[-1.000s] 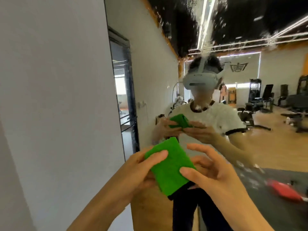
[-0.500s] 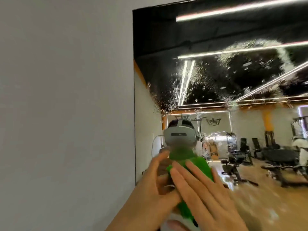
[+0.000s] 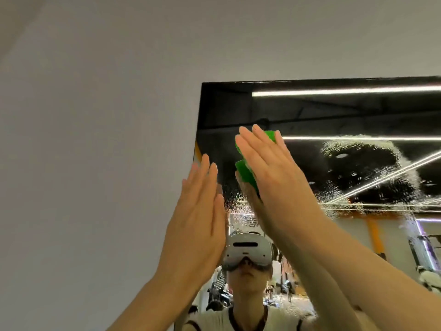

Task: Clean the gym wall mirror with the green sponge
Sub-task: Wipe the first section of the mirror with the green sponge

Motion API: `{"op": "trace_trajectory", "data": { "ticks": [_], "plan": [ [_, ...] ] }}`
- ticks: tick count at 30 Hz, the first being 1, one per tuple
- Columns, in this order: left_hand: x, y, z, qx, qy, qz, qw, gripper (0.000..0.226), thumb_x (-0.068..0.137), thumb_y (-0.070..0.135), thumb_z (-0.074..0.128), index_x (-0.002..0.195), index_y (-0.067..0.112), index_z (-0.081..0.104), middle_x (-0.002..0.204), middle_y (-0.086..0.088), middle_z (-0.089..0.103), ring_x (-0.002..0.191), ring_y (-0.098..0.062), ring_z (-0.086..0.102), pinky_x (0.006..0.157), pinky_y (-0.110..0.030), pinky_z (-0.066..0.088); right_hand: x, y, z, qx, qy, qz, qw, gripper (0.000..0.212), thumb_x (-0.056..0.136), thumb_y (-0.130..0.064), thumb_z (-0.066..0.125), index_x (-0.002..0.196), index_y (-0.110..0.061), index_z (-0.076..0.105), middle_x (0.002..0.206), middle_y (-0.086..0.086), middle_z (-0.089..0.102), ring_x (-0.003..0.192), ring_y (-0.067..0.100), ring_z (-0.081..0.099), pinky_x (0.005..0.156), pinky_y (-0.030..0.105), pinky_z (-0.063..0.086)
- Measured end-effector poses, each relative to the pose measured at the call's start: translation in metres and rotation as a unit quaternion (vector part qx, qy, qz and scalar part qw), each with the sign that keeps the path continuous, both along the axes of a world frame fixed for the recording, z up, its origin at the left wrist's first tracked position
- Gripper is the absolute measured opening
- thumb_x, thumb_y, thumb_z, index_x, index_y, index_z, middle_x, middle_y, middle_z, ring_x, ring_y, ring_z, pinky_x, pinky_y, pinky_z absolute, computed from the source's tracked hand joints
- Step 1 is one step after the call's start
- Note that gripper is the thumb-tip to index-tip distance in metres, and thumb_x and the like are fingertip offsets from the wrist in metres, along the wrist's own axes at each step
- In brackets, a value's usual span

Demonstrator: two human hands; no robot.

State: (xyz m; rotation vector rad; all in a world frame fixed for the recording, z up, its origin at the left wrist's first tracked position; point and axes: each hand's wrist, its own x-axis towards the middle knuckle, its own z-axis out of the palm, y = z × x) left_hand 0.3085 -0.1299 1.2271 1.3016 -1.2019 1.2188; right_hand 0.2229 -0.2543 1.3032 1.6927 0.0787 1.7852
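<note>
Bright green sponge [image 3: 245, 172], droplet-speckled dark mirror [image 3: 358, 163], grey wall [image 3: 95, 139]

Bare mirror [image 3: 358, 120] lies open above and right; wall [image 3: 95, 163] bounds its left edge.

A plain grey-white wall [image 3: 95, 139] fills the left and upper part of the view. In the reflection to the right, a dark ceiling [image 3: 310, 111] is seen, crossed by long strip lights [image 3: 346, 91]. Lower down, a pale far wall [image 3: 353, 237] with an orange band [image 3: 372, 215] along its top is shown, and gym machines [image 3: 424, 254] are made out dimly at the right edge.
</note>
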Motion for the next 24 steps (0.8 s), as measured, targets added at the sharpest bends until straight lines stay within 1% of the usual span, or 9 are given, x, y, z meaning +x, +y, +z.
{"op": "trace_trajectory", "data": {
  "ticks": [2, 4, 6, 8, 10, 14, 17, 20, 24],
  "plan": [
    [0.02, -0.015, -0.002, -0.024, -0.039, 0.036, 0.998, 0.051, 0.101, 0.065, 0.005, 0.147, 0.06, -0.018, 0.148, 0.05, -0.025, 0.142, 0.019, -0.017, 0.123, -0.025, -0.006, 0.013, -0.008, 0.004, 0.01, 0.011, -0.032, 0.999, 0.079, 0.07, 0.0, 0.089, 0.141, -0.002, 0.054, 0.146, 0.016, 0.054, 0.138, 0.035, 0.047, 0.117, 0.05, 0.025],
    [0.035, -0.027, -0.009, -0.041, -0.054, 0.031, 0.997, 0.055, 0.106, 0.056, 0.009, 0.151, 0.054, -0.022, 0.156, 0.041, -0.023, 0.145, 0.015, -0.015, 0.123, -0.032, 0.0, 0.022, -0.013, -0.006, 0.019, 0.018, -0.058, 0.998, 0.069, 0.082, -0.011, 0.082, 0.143, -0.004, 0.052, 0.148, 0.015, 0.052, 0.14, 0.033, 0.046, 0.117, 0.049, 0.023],
    [0.043, -0.035, -0.016, -0.035, -0.052, 0.048, 0.997, 0.058, 0.106, 0.057, 0.008, 0.153, 0.047, -0.023, 0.157, 0.036, -0.026, 0.145, 0.013, -0.019, 0.121, -0.042, 0.004, 0.024, -0.01, -0.016, 0.045, 0.023, -0.04, 0.998, 0.055, 0.102, -0.038, 0.051, 0.148, -0.008, 0.047, 0.155, 0.011, 0.044, 0.147, 0.028, 0.036, 0.122, 0.043, 0.015],
    [0.049, -0.038, -0.019, -0.009, -0.01, 0.048, 0.999, 0.063, 0.092, 0.074, -0.009, 0.147, 0.05, -0.031, 0.151, 0.037, -0.036, 0.14, 0.015, -0.028, 0.119, -0.026, -0.007, 0.024, -0.003, -0.013, 0.085, 0.033, -0.006, 0.996, 0.063, 0.104, -0.05, 0.025, 0.147, -0.01, 0.048, 0.156, 0.009, 0.042, 0.15, 0.028, 0.029, 0.123, 0.045, 0.011],
    [0.05, -0.036, -0.019, 0.02, 0.033, 0.064, 0.997, 0.08, 0.072, 0.083, -0.028, 0.141, 0.044, -0.035, 0.147, 0.035, -0.04, 0.139, 0.012, -0.035, 0.11, -0.011, -0.024, 0.027, 0.002, -0.005, 0.092, 0.013, -0.008, 0.996, 0.062, 0.104, -0.043, 0.021, 0.144, -0.008, 0.051, 0.151, 0.012, 0.049, 0.148, 0.033, 0.033, 0.121, 0.048, 0.013],
    [0.056, -0.041, -0.017, 0.002, -0.013, 0.127, 0.992, 0.079, 0.095, 0.068, -0.015, 0.16, 0.024, -0.007, 0.168, 0.011, -0.013, 0.154, -0.007, -0.012, 0.116, -0.014, -0.02, 0.018, -0.017, -0.004, 0.084, -0.014, -0.077, 0.993, 0.06, 0.101, -0.031, 0.018, 0.149, -0.004, 0.044, 0.153, 0.015, 0.046, 0.147, 0.034, 0.033, 0.119, 0.051, 0.017],
    [0.06, -0.047, -0.016, -0.031, -0.046, 0.142, 0.988, 0.063, 0.109, 0.052, 0.005, 0.161, 0.018, 0.009, 0.168, -0.004, 0.013, 0.154, -0.016, -0.002, 0.118, -0.018, -0.016, -0.014, -0.049, -0.017, 0.157, -0.031, -0.066, 0.985, 0.064, 0.102, -0.037, 0.011, 0.155, -0.008, 0.031, 0.163, 0.012, 0.026, 0.154, 0.027, 0.011, 0.124, 0.047, 0.004],
    [0.061, -0.048, -0.016, -0.063, -0.08, 0.162, 0.982, 0.059, 0.111, 0.046, 0.009, 0.159, 0.012, 0.013, 0.165, -0.01, 0.022, 0.153, -0.021, 0.005, 0.122, -0.026, -0.008, -0.007, -0.04, -0.017, 0.214, -0.062, -0.06, 0.973, 0.063, 0.1, -0.038, 0.006, 0.157, -0.012, 0.016, 0.167, 0.01, 0.013, 0.154, 0.024, 0.001, 0.124, 0.043, -0.005],
    [0.055, -0.042, -0.016, -0.055, -0.082, 0.186, 0.978, 0.063, 0.11, 0.042, 0.005, 0.158, 0.006, 0.024, 0.165, -0.012, 0.024, 0.153, -0.023, 0.019, 0.123, -0.034, 0.003, 0.048, 0.011, -0.002, 0.098, -0.011, -0.119, 0.988, 0.064, 0.1, -0.033, 0.005, 0.157, -0.01, 0.022, 0.165, 0.011, 0.021, 0.154, 0.027, 0.015, 0.121, 0.043, -0.001]
  ]
}}
